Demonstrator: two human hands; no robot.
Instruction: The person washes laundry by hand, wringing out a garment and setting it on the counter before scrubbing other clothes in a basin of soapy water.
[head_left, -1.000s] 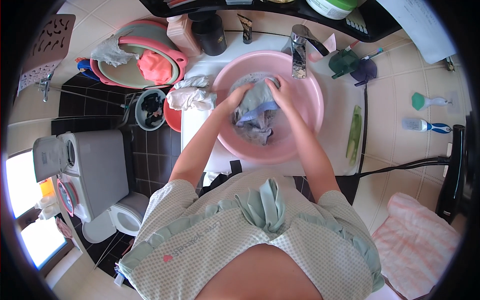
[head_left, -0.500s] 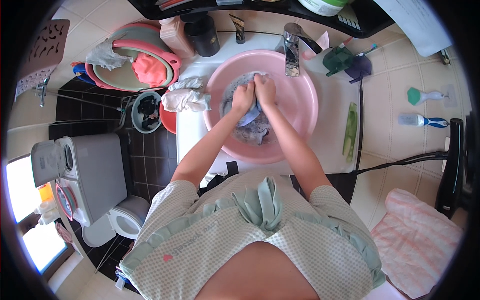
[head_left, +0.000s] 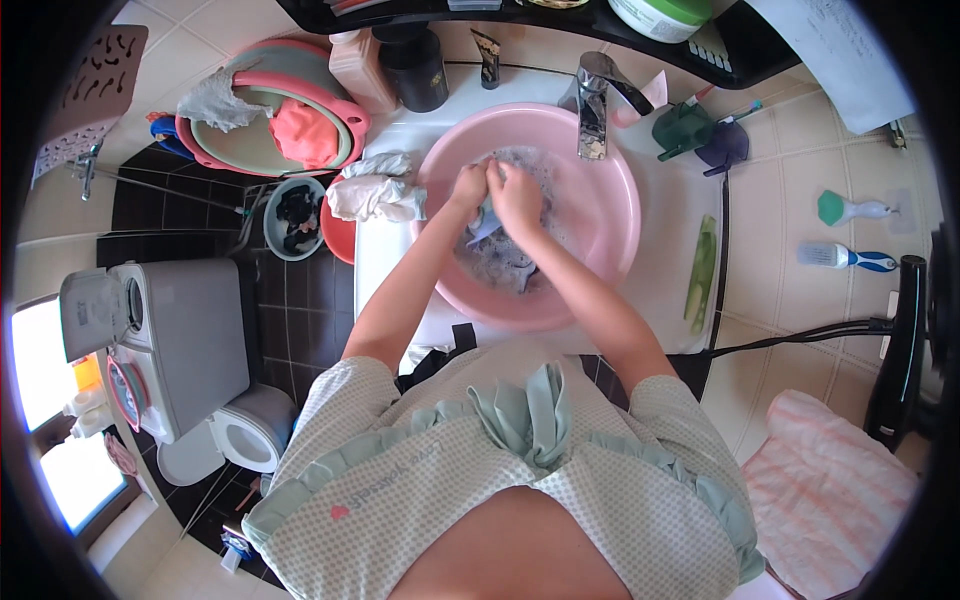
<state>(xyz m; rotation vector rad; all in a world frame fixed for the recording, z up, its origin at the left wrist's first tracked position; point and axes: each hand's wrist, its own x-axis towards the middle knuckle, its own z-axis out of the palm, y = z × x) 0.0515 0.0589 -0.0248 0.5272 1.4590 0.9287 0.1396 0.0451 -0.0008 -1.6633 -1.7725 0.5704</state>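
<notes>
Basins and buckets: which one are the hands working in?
The pink basin beneath the tap: the left hand and right hand grip cloth there. Neither is at the pink-rimmed tub, pale-blue bucket or red container.

Centre: pink basin (head_left: 612, 225), smooth plastic, soft sheen | in it: wet cloth (head_left: 486, 226), wrinkled | upper centre: faucet (head_left: 593, 108), glossy metal | mid-right: white counter (head_left: 662, 210), smooth, lightly glossy | lower right: pink-and-white towel (head_left: 830, 495), fluffy cloth | left: dark floor tiles (head_left: 312, 285), smooth | upper right: white sheet (head_left: 842, 70), paper-like

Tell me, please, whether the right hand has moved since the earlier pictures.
Yes: judged against the faucet, the right hand has moved left, farther from it and close to the left hand.
</notes>
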